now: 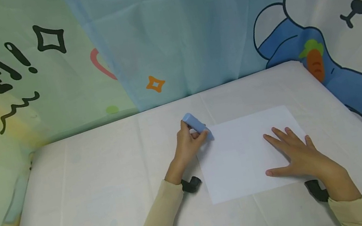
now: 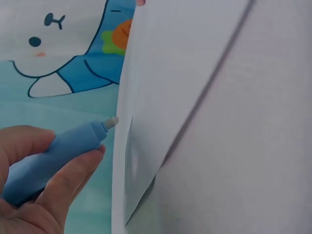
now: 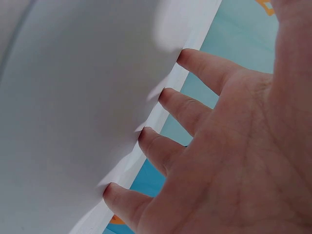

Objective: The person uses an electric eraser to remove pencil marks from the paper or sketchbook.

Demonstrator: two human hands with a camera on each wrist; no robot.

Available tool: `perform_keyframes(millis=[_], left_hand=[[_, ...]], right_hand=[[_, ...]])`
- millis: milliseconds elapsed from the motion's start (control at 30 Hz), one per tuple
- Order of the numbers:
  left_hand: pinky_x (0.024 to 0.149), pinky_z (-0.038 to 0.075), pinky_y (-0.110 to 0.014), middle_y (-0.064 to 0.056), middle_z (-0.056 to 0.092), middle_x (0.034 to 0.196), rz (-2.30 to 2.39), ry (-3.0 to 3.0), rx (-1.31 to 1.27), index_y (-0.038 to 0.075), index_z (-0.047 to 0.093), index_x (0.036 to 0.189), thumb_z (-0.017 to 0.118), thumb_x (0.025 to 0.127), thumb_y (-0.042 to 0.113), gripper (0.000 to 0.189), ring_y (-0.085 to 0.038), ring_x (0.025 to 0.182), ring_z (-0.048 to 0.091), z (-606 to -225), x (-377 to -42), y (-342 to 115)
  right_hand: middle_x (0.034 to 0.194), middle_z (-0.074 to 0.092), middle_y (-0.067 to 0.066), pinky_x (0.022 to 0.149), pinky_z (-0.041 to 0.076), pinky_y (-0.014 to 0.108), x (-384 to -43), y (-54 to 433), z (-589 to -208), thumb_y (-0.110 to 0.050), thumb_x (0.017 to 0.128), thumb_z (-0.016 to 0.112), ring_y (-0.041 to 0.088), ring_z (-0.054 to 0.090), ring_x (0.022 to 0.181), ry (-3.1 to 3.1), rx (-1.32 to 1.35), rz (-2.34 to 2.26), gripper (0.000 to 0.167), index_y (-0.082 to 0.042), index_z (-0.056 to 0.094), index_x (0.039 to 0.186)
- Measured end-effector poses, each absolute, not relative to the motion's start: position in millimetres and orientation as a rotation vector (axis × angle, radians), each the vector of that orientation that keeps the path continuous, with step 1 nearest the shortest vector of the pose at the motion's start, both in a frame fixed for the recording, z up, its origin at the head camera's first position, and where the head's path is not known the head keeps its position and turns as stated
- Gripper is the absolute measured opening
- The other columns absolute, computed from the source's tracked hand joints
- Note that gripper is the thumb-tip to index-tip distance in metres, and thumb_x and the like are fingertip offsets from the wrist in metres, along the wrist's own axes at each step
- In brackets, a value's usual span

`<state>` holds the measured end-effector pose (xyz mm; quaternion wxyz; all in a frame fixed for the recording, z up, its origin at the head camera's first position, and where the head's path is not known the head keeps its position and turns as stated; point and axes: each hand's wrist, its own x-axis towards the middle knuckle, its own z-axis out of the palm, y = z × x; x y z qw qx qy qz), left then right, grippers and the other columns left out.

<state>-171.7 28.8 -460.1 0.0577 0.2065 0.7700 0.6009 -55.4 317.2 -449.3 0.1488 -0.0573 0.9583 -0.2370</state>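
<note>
A light blue electric eraser, thick-bodied with a whitish rod-like tip, is held in my left hand at the far left corner of a white sheet of paper. The left wrist view shows thumb and fingers pinching the eraser's body, its tip poking out past them. Beside it, the sheet's corner curls slightly off the table. With fingers spread wide, my right hand rests on the right part of the paper. Its fingertips press on the sheet in the right wrist view.
A white cloth covers the table. Behind it hangs a printed curtain with cartoon drawings, which also runs down the left and right sides. Dark camera mounts sit at both wrists, close over the cloth.
</note>
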Motion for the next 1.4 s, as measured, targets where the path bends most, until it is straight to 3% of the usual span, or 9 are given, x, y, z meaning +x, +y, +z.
perform_keyframes(millis=[433, 733, 1033, 1300, 1400], left_hand=[[0.060, 0.046, -0.014, -0.026, 0.065, 0.113, 1.854, 2.398, 0.599, -0.009, 0.039, 0.116, 0.064, 0.091, -0.001, 0.036, -0.036, 0.082, 0.071, -464.3, -174.0, 33.7], [0.058, 0.044, -0.014, -0.024, 0.067, 0.112, 1.823, 2.401, 0.583, -0.007, 0.040, 0.114, 0.065, 0.091, 0.001, 0.034, -0.023, 0.071, 0.067, -463.2, -174.2, 34.9], [0.058, 0.044, -0.013, -0.025, 0.066, 0.113, 1.812, 2.393, 0.579, -0.008, 0.040, 0.115, 0.065, 0.091, 0.000, 0.035, -0.031, 0.076, 0.070, -465.3, -174.7, 34.9], [0.055, 0.042, -0.015, -0.025, 0.067, 0.113, 1.811, 2.366, 0.576, -0.008, 0.041, 0.114, 0.065, 0.091, 0.000, 0.035, -0.007, 0.062, 0.058, -465.2, -175.0, 34.6], [0.056, 0.043, -0.014, -0.024, 0.067, 0.113, 1.811, 2.365, 0.576, -0.008, 0.041, 0.114, 0.065, 0.091, 0.000, 0.035, -0.005, 0.063, 0.059, -466.0, -175.3, 34.6]], right_hand=[[0.158, 0.011, 0.027, 0.100, -0.008, 0.078, -55.7, 317.5, -449.7, -0.057, 0.071, 0.078, 0.053, -0.003, 0.143, 2.755, -0.165, -0.691, 0.111, -0.007, 0.024, 0.153], [0.158, 0.011, 0.028, 0.100, -0.008, 0.078, -55.4, 317.0, -449.4, -0.057, 0.070, 0.079, 0.053, -0.003, 0.143, 2.759, -0.168, -0.692, 0.111, -0.007, 0.024, 0.153], [0.158, 0.011, 0.027, 0.101, -0.009, 0.077, -55.5, 316.2, -449.8, -0.058, 0.070, 0.079, 0.052, -0.004, 0.143, 2.752, -0.158, -0.684, 0.111, -0.006, 0.025, 0.153], [0.158, 0.011, 0.028, 0.100, -0.009, 0.078, -55.5, 316.0, -449.8, -0.059, 0.070, 0.078, 0.052, -0.004, 0.143, 2.755, -0.152, -0.677, 0.112, -0.006, 0.025, 0.153], [0.158, 0.011, 0.028, 0.100, -0.008, 0.078, -55.5, 316.0, -450.0, -0.059, 0.069, 0.078, 0.052, -0.004, 0.143, 2.755, -0.150, -0.672, 0.112, -0.007, 0.025, 0.153]])
